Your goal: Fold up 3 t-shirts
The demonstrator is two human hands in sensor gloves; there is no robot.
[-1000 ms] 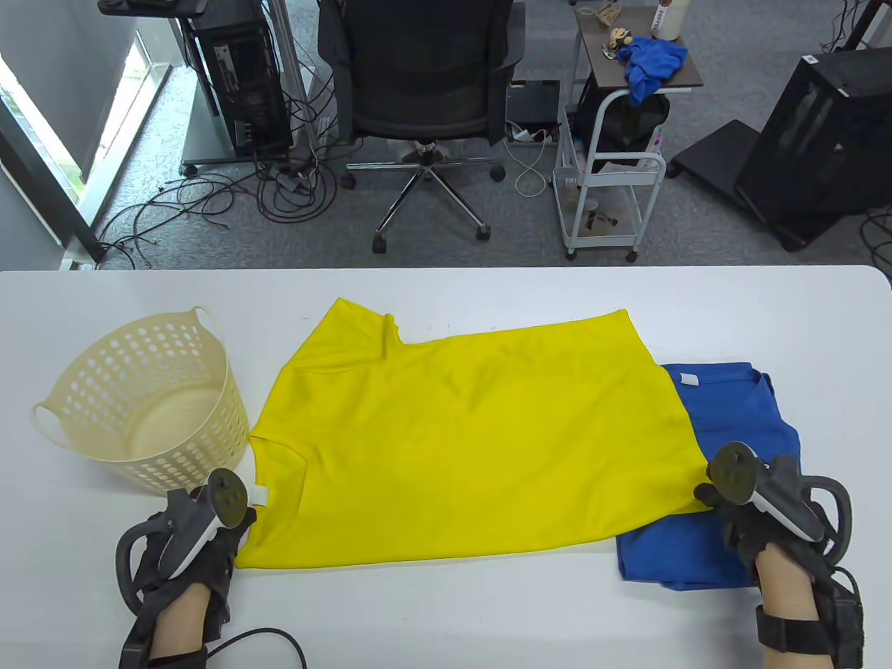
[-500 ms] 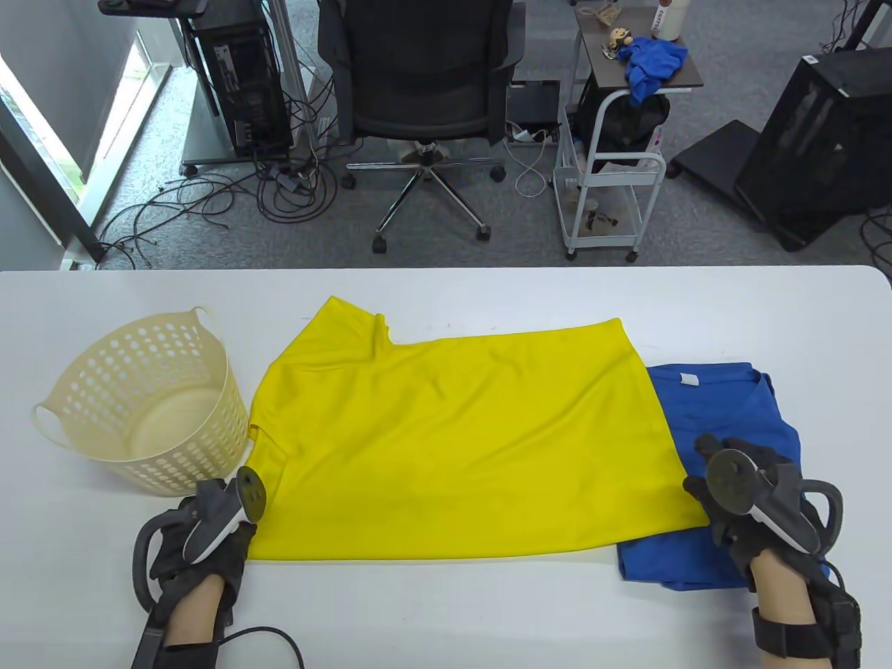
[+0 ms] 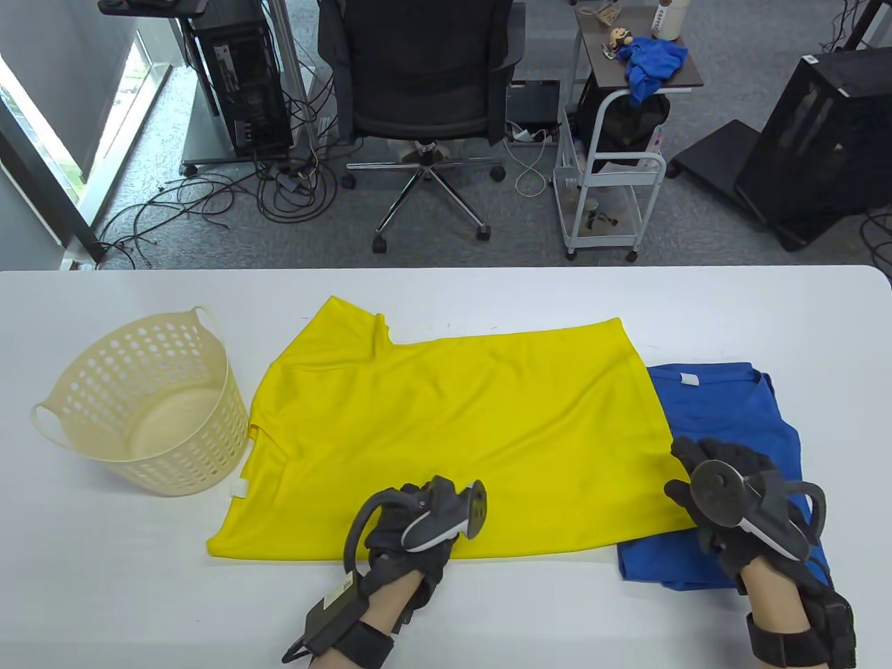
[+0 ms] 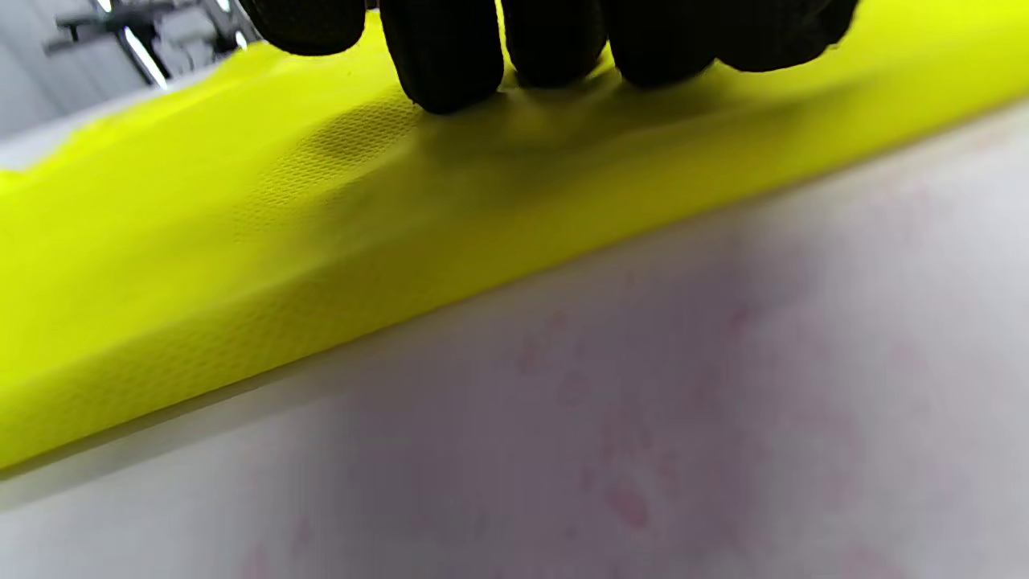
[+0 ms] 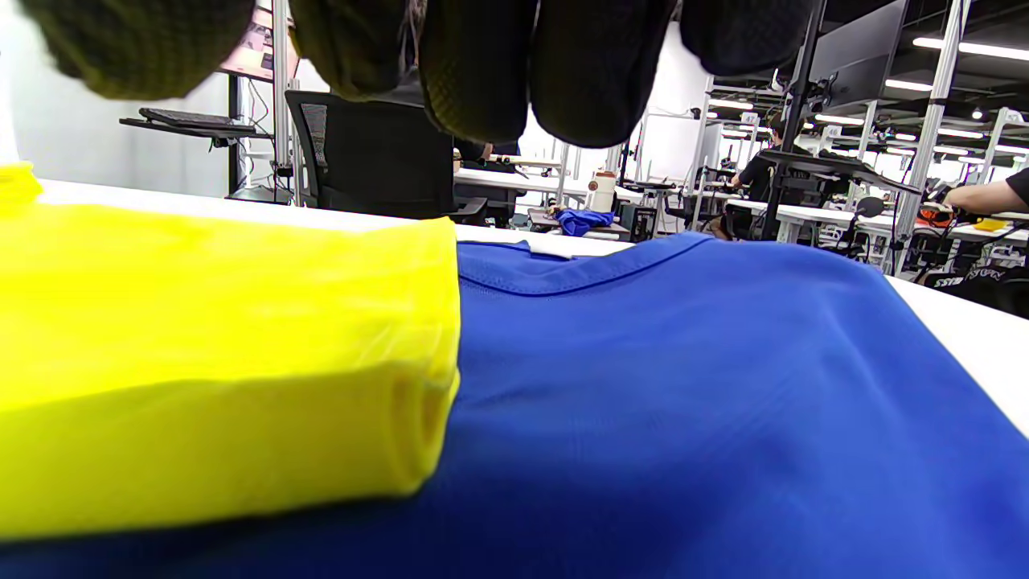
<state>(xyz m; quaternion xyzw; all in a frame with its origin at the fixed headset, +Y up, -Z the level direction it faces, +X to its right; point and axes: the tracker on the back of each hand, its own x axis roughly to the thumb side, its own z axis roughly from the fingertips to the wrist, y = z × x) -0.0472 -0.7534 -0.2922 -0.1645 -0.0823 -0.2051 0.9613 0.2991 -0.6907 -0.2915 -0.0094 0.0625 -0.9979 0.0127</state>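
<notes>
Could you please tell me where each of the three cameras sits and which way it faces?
Table view: overhead, looking down; both the left hand and right hand show.
Left wrist view: low at the table, facing the yellow shirt; fingertips on top.
Right wrist view: low, facing over the blue shirt; fingertips hang above.
All share the yellow shirt.

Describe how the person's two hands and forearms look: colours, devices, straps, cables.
Both the left hand and the right hand wear black knit gloves. Each carries a grey-and-white tracker with a round dark disc and a dark ring. Forearms are bare, with black wrist straps. A black labelled box and a cable sit at the left wrist.
</notes>
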